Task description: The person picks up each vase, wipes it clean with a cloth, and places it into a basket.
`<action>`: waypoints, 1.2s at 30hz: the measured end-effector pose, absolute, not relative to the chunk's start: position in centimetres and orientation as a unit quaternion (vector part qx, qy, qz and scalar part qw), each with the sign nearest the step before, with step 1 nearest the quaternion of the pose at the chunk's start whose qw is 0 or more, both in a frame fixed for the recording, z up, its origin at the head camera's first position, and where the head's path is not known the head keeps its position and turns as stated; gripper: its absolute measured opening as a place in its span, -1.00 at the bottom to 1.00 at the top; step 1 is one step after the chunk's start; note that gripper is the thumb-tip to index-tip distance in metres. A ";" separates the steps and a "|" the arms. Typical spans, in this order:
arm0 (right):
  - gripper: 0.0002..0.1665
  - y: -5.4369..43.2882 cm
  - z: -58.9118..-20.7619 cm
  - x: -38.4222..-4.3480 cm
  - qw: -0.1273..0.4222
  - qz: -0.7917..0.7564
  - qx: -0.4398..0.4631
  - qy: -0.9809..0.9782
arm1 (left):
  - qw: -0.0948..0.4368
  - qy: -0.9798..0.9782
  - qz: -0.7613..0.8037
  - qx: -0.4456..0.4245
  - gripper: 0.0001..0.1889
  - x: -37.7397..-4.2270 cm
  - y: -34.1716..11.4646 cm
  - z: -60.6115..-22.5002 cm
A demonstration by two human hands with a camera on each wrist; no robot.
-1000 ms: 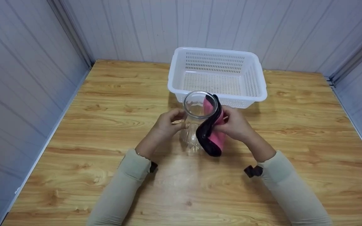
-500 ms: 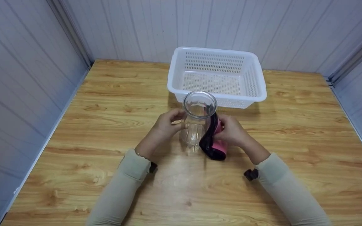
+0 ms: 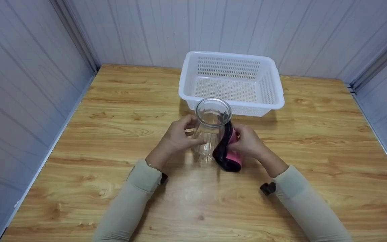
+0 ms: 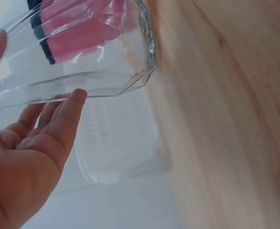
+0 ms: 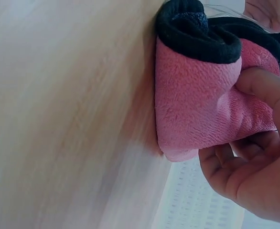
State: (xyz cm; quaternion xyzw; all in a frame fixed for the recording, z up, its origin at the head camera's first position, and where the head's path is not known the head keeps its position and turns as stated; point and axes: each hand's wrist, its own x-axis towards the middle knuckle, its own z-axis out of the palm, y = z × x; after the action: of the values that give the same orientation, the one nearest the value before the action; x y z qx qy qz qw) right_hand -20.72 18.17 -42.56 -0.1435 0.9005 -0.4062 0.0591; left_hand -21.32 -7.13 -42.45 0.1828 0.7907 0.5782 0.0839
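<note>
A glass jar (image 3: 210, 137) stands upright on a wooden table (image 3: 193, 205), in front of a white basket (image 3: 227, 89). The left hand (image 3: 176, 135) curves thumb and fingers around it; the right hand (image 3: 249, 142) pinches a cloth (image 5: 197, 102) (pink, edged in black) beside the glass.

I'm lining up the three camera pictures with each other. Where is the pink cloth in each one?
Head: the pink cloth is just right of centre, beside the glass jar, held by the right hand.
Left wrist: pink cloth at the upper left, seen through the glass jar.
Right wrist: pink cloth at the upper right, between thumb and fingers.
Shared landmark: the white basket, partly visible in both wrist views.
</note>
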 end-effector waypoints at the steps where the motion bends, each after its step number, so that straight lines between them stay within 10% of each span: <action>1: -0.61 18.2 -42.5 -20.7 0.060 -0.406 -0.142 0.901 | 0.084 0.790 0.581 0.177 -0.34 -21.3 -7.0 -42.5; 19: -0.71 17.7 -38.7 -20.2 -0.016 -0.518 -0.159 0.840 | 0.110 0.801 0.564 0.167 -0.41 -21.1 -6.8 -41.8; 36: -0.57 17.9 -42.2 -20.6 0.067 -0.417 -0.144 0.895 | 0.118 0.776 0.597 0.166 -0.45 -21.1 -7.0 -41.9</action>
State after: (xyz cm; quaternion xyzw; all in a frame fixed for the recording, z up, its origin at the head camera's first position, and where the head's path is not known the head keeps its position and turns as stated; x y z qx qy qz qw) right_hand -20.61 17.89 -42.17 -0.1438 0.8950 -0.4168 0.0672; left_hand -21.06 -6.98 -41.92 0.1662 0.7757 0.5973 0.1181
